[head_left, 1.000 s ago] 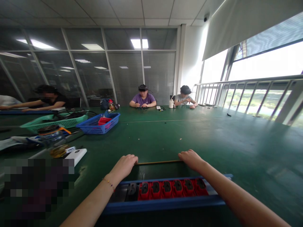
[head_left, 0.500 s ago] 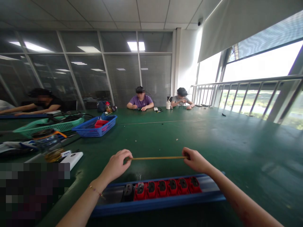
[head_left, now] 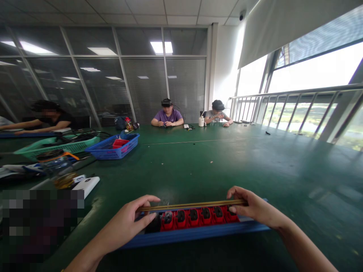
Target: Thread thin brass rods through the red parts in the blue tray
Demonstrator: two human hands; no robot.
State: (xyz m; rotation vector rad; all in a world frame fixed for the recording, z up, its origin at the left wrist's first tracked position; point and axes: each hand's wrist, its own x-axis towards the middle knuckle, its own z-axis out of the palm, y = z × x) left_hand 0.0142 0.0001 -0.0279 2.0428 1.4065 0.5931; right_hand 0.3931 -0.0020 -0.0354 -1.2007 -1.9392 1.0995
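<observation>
A pair of thin yellow-brown strands (head_left: 193,204) runs straight between my two hands; whether it is a stretched band or slim sticks I cannot tell. My left hand (head_left: 137,216) has it across the fingers, with thumb and forefinger parted around the left end of a long blue tray (head_left: 195,237). At the other end, my right hand (head_left: 246,204) holds the strands between curled fingers and thumb, the thumb reaching over the last red piece. Inside the tray stands a row of several red holders (head_left: 193,219) with black tops. A black block (head_left: 153,224) sits left of them, partly behind my left thumb.
To the left lie a blue basket (head_left: 113,151) with a red box (head_left: 120,143), a green basket (head_left: 31,150) with black cables, a jar (head_left: 61,172) and a white device (head_left: 90,185). Two people sit across the green table (head_left: 176,170), another at far left.
Both hands have come down from above the tray's far side to its two ends, bringing the strands low along its far edge. They are farther apart, and the left fingers have spread.
</observation>
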